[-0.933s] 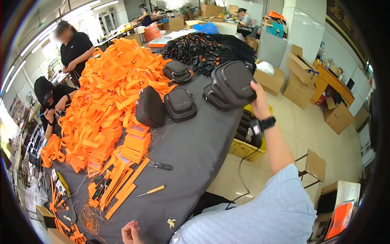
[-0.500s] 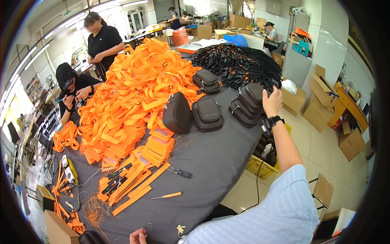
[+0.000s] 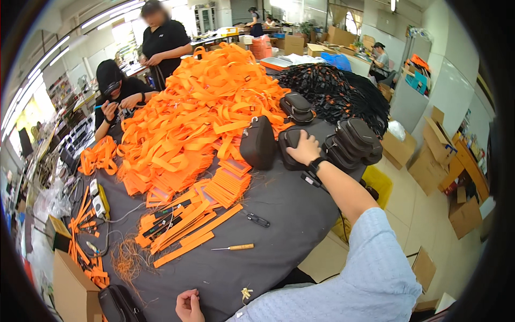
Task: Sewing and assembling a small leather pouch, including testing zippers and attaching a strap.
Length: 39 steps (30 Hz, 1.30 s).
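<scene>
My right hand (image 3: 306, 148) lies over a small black zip pouch (image 3: 289, 161), its fingers bent round the top edge. The pouch rests on the dark cloth-covered table (image 3: 289, 201). To its left a larger black case (image 3: 257, 144) stands upright, and behind it sits another pouch (image 3: 298, 107). A stack of black pouches (image 3: 351, 142) stands just right of my right hand. At the near edge of the table my left hand (image 3: 189, 306) is curled closed, with nothing visible in it.
A big heap of orange straps (image 3: 209, 102) covers the table's middle, with black straps (image 3: 343, 91) behind. An awl (image 3: 233, 247), a black-handled tool (image 3: 257, 218) and loose threads lie nearer. Two people work at the far left. A yellow crate (image 3: 378, 185) stands beside the table.
My right hand has moved left from the stacked pouches to the single pouch. The stack at the right is fuller. The view has turned slightly; my left hand stays near the edge.
</scene>
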### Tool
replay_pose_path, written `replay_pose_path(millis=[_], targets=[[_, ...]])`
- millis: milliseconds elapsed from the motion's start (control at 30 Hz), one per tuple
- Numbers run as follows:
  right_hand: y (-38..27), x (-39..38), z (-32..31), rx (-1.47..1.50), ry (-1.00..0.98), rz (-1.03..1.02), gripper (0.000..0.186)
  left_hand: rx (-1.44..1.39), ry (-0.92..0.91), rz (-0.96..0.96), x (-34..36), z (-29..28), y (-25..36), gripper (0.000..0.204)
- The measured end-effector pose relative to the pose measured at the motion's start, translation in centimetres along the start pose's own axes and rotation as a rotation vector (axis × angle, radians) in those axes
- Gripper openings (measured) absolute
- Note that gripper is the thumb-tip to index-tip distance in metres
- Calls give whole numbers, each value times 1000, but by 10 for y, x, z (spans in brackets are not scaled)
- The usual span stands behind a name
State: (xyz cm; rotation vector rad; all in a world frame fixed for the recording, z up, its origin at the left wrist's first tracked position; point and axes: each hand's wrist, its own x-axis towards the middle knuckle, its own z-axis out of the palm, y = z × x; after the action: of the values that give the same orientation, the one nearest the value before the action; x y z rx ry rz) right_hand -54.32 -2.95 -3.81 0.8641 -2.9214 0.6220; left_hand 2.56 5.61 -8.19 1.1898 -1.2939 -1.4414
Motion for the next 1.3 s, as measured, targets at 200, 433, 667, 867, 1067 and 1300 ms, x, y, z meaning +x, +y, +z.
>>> replay_pose_path(millis=[200,433,667,867,1067,1300], targets=[[23,-69,-42,442,324,-409,90,30,1,51,-2,-1,4,12],[-19,-219,-95,440,462,-1039,96,-74,-417,-83,11,-24,14,48],[-82,-293,-61,544,337,-1606,46,-314,-387,304,14,14,74,90],[-102,-332,-49,484,223,-1862,39,-381,-105,274,-4,-20,51,63],[-101,-352,-49,484,-155,-1916,47,-169,131,247,-23,-29,47,42],[-152,-337,-75,890,-521,-1517,32,156,28,231,-12,-43,80,36]])
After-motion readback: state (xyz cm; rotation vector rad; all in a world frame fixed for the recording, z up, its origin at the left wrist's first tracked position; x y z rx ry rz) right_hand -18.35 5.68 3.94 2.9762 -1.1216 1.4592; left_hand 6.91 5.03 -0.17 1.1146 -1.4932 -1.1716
